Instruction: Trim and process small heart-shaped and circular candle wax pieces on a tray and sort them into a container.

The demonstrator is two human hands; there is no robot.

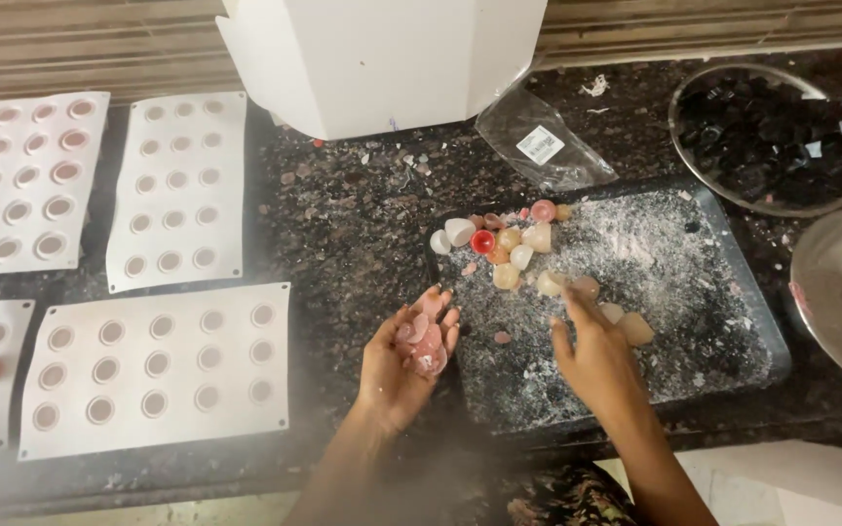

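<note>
left hand [406,356] lay palm up and cupped, open, cradling a few pink pieces [423,341]; it sat at the near left edge of the tray [733,292]. right hand [592,356] was palm down over the tray, fingers [569,304] stretched toward the pile [514,248]; fingertips looked to touch a pale piece at the pile's near edge, but whether they pinched it could not be told.

the pile lay just beyond both hands, ahead and slightly left of the right hand, ahead and right of the left. it ran in a loose band slanting from far left down toward the right fingertips, so the right hand was nearer. a few strays sat to the right of that hand.

pieces were small domed shapes, glossy and waxy: white, cream, peach, pink, one bright red. the tray was dark, dusted with white crumbs and flakes.

left of the left hand, white moulds [153,365] with rows of round cups lay flat on the counter [343,224], well apart from the pile. beyond the hands stood a white box [382,58] and a clear bag [543,141]; far right, a bowl [767,136] of dark bits.
</note>
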